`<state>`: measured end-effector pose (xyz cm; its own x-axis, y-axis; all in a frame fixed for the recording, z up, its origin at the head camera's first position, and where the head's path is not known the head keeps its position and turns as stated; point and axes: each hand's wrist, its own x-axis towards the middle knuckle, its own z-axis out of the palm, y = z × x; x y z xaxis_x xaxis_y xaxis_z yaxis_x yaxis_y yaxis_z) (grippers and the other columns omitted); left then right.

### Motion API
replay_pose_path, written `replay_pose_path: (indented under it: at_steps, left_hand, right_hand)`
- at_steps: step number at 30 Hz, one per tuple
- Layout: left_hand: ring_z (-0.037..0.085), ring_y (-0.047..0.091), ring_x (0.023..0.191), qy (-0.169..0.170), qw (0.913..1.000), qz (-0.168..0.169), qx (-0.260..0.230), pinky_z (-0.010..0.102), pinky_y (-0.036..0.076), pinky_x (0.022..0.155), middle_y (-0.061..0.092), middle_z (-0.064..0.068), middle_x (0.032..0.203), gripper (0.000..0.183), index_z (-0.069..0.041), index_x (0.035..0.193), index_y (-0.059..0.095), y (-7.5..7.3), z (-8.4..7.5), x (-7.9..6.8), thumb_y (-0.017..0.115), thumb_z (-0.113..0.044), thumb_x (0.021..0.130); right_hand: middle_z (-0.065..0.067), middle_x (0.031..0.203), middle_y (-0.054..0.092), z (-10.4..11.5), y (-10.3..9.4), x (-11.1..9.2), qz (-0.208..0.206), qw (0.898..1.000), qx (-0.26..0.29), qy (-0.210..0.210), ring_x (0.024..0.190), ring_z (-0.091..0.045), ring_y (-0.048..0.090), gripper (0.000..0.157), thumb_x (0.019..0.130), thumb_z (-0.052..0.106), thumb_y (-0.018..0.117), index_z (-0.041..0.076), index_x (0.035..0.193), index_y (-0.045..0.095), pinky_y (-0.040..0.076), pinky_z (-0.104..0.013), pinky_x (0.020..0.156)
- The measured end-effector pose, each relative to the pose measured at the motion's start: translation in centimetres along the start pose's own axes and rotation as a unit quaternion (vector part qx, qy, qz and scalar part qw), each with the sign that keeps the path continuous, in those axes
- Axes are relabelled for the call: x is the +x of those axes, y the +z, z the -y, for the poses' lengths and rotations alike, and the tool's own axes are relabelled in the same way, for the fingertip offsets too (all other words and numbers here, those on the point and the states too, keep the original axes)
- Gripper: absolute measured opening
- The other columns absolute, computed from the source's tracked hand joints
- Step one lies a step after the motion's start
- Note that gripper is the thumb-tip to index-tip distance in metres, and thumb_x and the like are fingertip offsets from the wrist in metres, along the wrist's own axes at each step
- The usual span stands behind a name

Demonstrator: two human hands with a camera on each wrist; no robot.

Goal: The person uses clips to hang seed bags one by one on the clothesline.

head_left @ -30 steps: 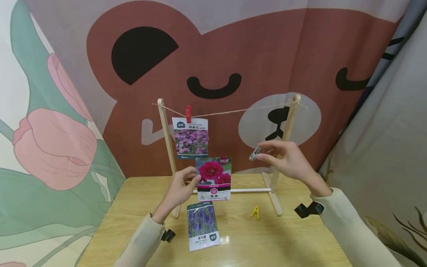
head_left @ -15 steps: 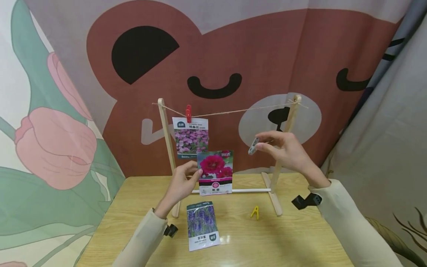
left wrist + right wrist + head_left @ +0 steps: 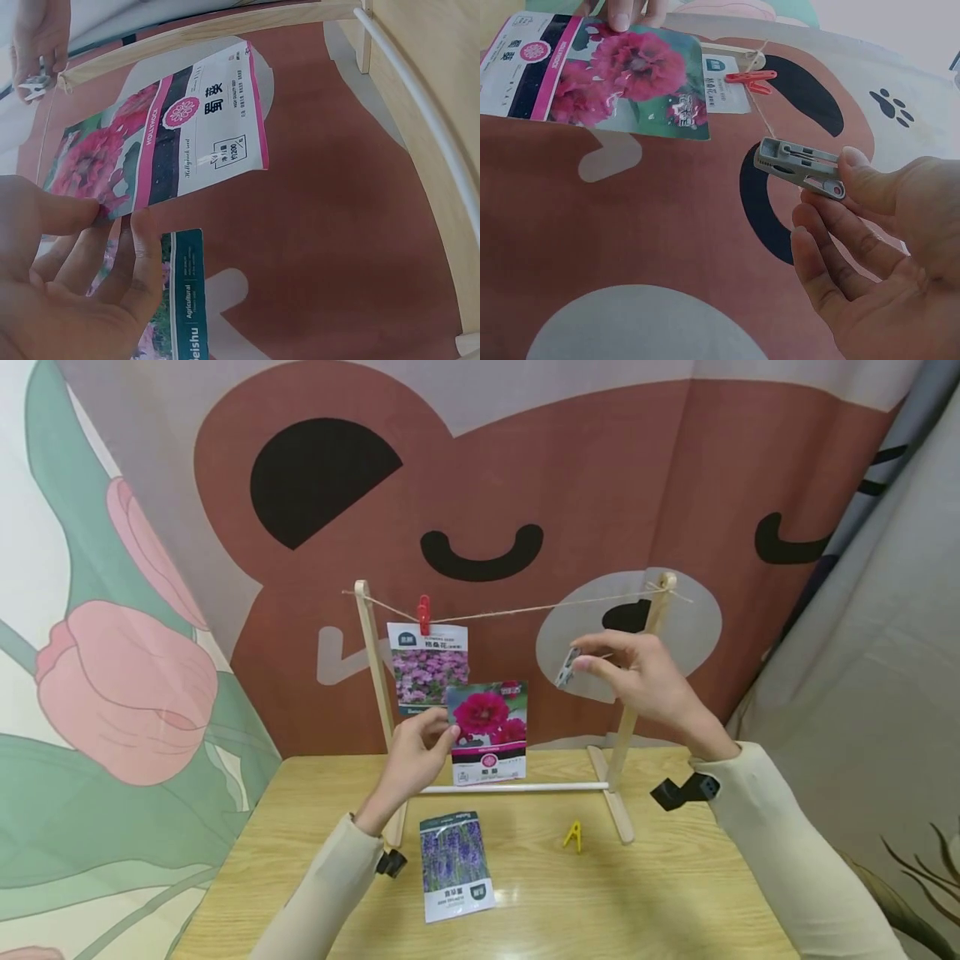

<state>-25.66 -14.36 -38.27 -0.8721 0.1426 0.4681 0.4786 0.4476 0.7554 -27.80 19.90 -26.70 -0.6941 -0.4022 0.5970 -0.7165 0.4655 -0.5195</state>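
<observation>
My left hand [image 3: 415, 755] pinches the left edge of a hollyhock seed packet [image 3: 489, 727], held upright below the string [image 3: 510, 612]. In the left wrist view the thumb lies on the packet's front and the fingers behind it. A grey clothespin [image 3: 801, 166] is pinched by its handle end between thumb and fingertips of my right hand [image 3: 637, 675], to the right of the packet. Another seed packet [image 3: 430, 670] with pink flowers hangs from the string by a red clothespin [image 3: 424, 615]; the hollyhock packet overlaps its lower right corner in the head view.
The string is tied between two wooden posts [image 3: 375, 668] joined low down by a white rod [image 3: 555, 787]. On the wooden table [image 3: 645, 902] lie a lavender-pictured seed packet [image 3: 455, 864] and a yellow clothespin [image 3: 573, 836]. A bear-print curtain [image 3: 585, 468] hangs behind.
Both hands have risen toward the string. The hollyhock packet has moved up and slightly right with my left hand, and the grey clothespin up with my right. The hanging packet stays put.
</observation>
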Motion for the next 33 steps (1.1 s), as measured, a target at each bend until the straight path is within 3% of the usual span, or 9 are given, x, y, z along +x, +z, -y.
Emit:
replay_pose_path:
  at_steps: [5,10,15,20,25,33]
  left_hand:
    - [0.022,0.076,0.078,0.007,0.9999,-0.008,0.004,0.039,0.062,0.074,0.082,0.014,0.104,0.023,0.000,0.125,0.073,0.0,-0.3,0.6,0.069,-0.010,0.104]
    - [0.022,0.075,0.073,0.012,0.9998,-0.016,0.002,0.035,0.060,0.070,0.082,0.013,0.101,0.017,-0.001,0.118,0.074,0.0,-0.7,1.2,0.068,-0.009,0.104]
    - [0.021,0.075,0.072,0.008,0.9998,-0.019,0.002,0.037,0.061,0.072,0.082,0.015,0.104,0.021,0.000,0.123,0.073,0.0,-0.9,1.6,0.069,-0.009,0.104]
    - [0.022,0.076,0.074,0.008,0.9997,-0.022,0.004,0.039,0.061,0.073,0.082,0.015,0.105,0.022,0.000,0.124,0.073,0.1,-1.0,1.9,0.068,-0.009,0.104]
    - [0.025,0.077,0.081,0.010,0.9997,-0.021,0.007,0.041,0.061,0.075,0.082,0.015,0.108,0.023,0.000,0.126,0.072,0.1,-1.4,2.1,0.067,-0.010,0.105]
    - [0.026,0.077,0.085,0.015,0.9996,-0.024,0.005,0.043,0.062,0.078,0.081,0.018,0.110,0.026,0.003,0.128,0.071,0.2,-1.9,2.7,0.068,-0.010,0.104]
  right_hand:
    - [-0.007,0.109,0.079,0.4,-0.2,0.8,-0.011,1.000,-0.004,-0.006,0.083,-0.006,0.071,0.023,0.102,0.012,0.073,0.010,0.124,0.079,0.051,-0.023,0.064]
    - [-0.005,0.107,0.080,0.9,-0.2,1.7,-0.011,1.000,-0.016,-0.009,0.080,-0.009,0.070,0.021,0.101,0.013,0.075,0.012,0.122,0.080,0.051,-0.024,0.062]
    - [-0.006,0.105,0.081,1.4,-0.3,2.6,-0.007,1.000,-0.010,-0.010,0.074,-0.009,0.069,0.020,0.100,0.013,0.076,0.010,0.119,0.081,0.055,-0.025,0.059]
    - [-0.007,0.102,0.081,1.8,-0.4,3.3,-0.021,0.999,-0.011,-0.032,0.080,-0.012,0.071,0.017,0.098,0.009,0.078,0.008,0.114,0.083,0.056,-0.021,0.064]
    - [-0.006,0.096,0.081,2.2,-0.4,4.0,-0.035,0.998,-0.011,-0.052,0.074,-0.017,0.068,0.013,0.095,0.007,0.081,0.005,0.107,0.084,0.051,-0.019,0.063]
    - [-0.006,0.093,0.081,2.5,-0.6,5.1,-0.037,0.999,-0.011,-0.034,0.061,-0.016,0.056,0.010,0.096,0.010,0.081,0.007,0.104,0.085,0.041,-0.022,0.054]
